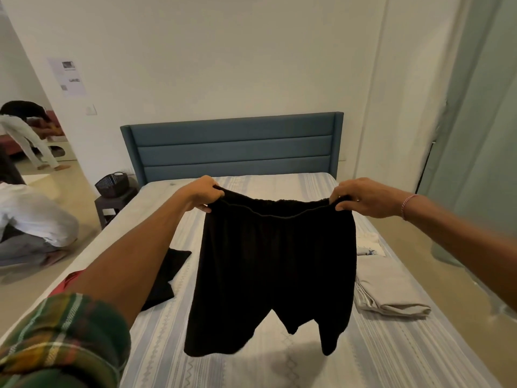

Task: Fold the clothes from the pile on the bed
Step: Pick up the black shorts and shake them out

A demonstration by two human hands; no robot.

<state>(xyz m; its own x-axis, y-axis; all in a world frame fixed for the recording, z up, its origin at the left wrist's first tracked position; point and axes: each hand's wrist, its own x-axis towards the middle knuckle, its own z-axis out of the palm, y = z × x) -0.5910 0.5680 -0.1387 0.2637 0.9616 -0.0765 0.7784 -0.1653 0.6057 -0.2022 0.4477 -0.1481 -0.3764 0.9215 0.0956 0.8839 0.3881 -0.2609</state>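
A pair of black shorts (pixel 277 270) hangs spread out in the air above the bed (pixel 279 368). My left hand (pixel 202 193) grips the left end of the elastic waistband and my right hand (pixel 361 196) grips the right end. Both legs of the shorts dangle free just above the striped sheet. On the left of the bed lie another black garment (pixel 167 273) and a red one (pixel 65 281), both partly hidden by my left forearm. A folded beige garment (pixel 389 292) rests on the right side.
A blue headboard (pixel 232 147) stands at the far end against the wall. A white cloth (pixel 369 243) lies at the bed's right edge. A dark basket (pixel 112 184) sits on a small table to the left. A person (pixel 30 225) crouches on the floor at left.
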